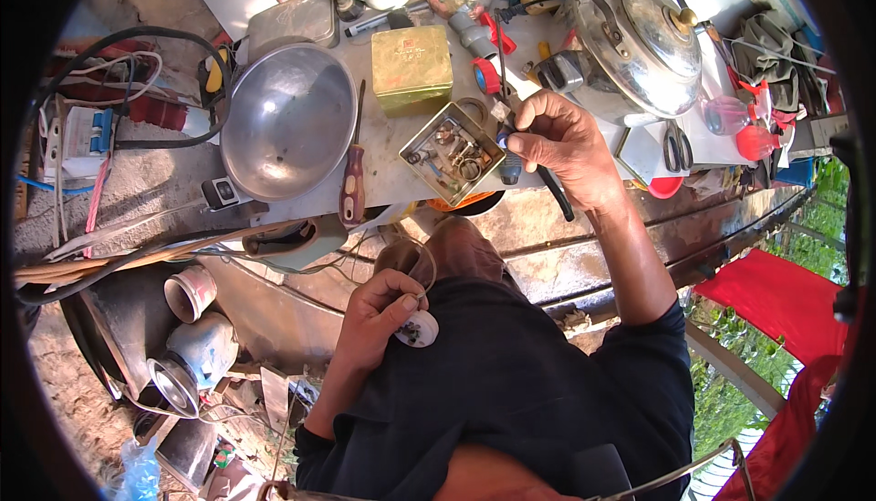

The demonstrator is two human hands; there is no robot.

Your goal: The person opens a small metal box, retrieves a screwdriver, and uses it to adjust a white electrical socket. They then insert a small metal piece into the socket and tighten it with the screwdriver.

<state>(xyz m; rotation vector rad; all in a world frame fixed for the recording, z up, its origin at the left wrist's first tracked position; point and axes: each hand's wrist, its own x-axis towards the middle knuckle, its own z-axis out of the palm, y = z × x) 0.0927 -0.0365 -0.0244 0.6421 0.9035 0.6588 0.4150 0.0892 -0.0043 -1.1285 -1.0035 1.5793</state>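
Note:
My left hand (381,311) is held low in front of my dark shirt, its fingers closed on a small white round piece (418,329) with dark specks on its face. A thin pale wire loops beside those fingers. Over the table's front edge, my right hand (568,143) is closed in a pinch; what sits between its fingertips is too small to make out. Just left of it lies an open square tin (427,179) of small metal parts. A black rod-like piece (555,195) sticks out below the right hand, and I cannot tell whether it is held.
A metal bowl (287,122), a screwdriver (352,186) and a closed gold tin (412,70) are on the table's left half. Red tape (485,76), a kettle (639,36) and scissors (677,147) lie to the right. Cables (164,250) cross the left edge.

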